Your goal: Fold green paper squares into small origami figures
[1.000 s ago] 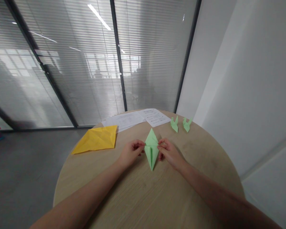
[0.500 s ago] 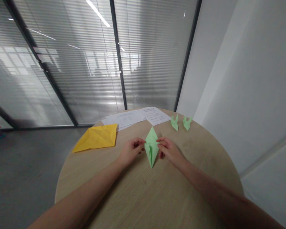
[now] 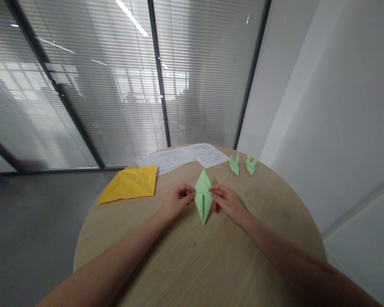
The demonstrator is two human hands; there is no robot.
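Observation:
A light green sheet of origami paper (image 3: 204, 183), folded into a long diamond, is held between my two hands over the round table. One tip points away from me and the other toward me, with a narrow raised flap down the middle of its near half. My left hand (image 3: 178, 200) pinches the diamond's left corner between thumb and fingers. On the opposite side, my right hand (image 3: 227, 200) pinches the right corner in the same way. Whether the paper's underside touches the table cannot be made out.
Two small green folded paper figures, one (image 3: 234, 165) beside the other (image 3: 251, 165), stand at the back right of the wooden table (image 3: 192, 264). Printed white sheets (image 3: 208, 155) lie along the far edge. A creased yellow paper packet (image 3: 131, 183) lies at the left edge.
The raised flap on the green paper has narrowed and now sits more centred. My right hand has shifted very slightly left; my left hand keeps its grip.

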